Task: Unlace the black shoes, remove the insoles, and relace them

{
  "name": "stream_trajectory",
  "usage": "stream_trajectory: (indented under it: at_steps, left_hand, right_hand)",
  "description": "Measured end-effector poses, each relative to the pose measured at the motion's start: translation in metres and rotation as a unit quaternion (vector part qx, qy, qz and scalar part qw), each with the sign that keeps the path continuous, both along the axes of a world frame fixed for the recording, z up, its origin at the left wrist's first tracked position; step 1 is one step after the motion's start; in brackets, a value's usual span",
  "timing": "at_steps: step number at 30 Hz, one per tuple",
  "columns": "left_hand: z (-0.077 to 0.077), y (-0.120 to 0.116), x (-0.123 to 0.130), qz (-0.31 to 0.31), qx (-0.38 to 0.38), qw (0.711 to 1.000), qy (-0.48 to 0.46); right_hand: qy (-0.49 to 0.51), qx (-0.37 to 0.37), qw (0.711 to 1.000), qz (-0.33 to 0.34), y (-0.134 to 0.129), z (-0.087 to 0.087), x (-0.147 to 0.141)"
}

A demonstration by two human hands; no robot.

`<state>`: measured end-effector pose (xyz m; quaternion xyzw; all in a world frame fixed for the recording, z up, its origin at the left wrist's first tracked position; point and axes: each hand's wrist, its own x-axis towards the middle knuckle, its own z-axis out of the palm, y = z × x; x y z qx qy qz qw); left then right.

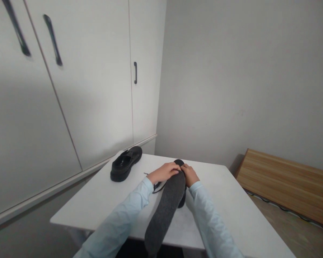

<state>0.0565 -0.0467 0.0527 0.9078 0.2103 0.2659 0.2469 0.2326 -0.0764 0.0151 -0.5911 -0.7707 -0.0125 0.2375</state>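
A long dark grey insole [165, 211] slants toward me over the white table, its near end hanging past the front edge. The fingers of my left hand [164, 172] are closed on its far end. Beneath the insole lies a black shoe [179, 162], mostly covered, with its far tip and a bit of its near end showing. My right hand [190, 175] wraps round the right side of that shoe, fingertips close to the insole's far end and partly hidden. Loose black laces [159, 190] trail out by my left wrist.
Another black shoe [125, 164] sits at the table's back left. White cupboards [97, 89] with dark handles stand along the left, and a grey wall closes off the back. A wood-grain board [288, 186] is at the right, beyond the white table [231, 211].
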Motion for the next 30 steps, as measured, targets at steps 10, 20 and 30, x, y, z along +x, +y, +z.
stream_trajectory:
  at_steps: [10,20,30]
  left_hand:
    - [0.005,-0.008,-0.003,0.001,0.040,0.994,0.099]
    - [0.019,-0.029,-0.007,0.039,0.108,0.986,0.118]
    - [0.023,-0.032,-0.005,0.016,0.213,0.962,0.173]
  right_hand:
    - [0.033,0.025,0.999,0.033,-0.014,0.005,-0.003]
    - [0.043,0.089,0.995,0.022,-0.014,-0.004,-0.005]
    - [0.081,0.104,0.991,0.037,-0.016,-0.004,-0.001]
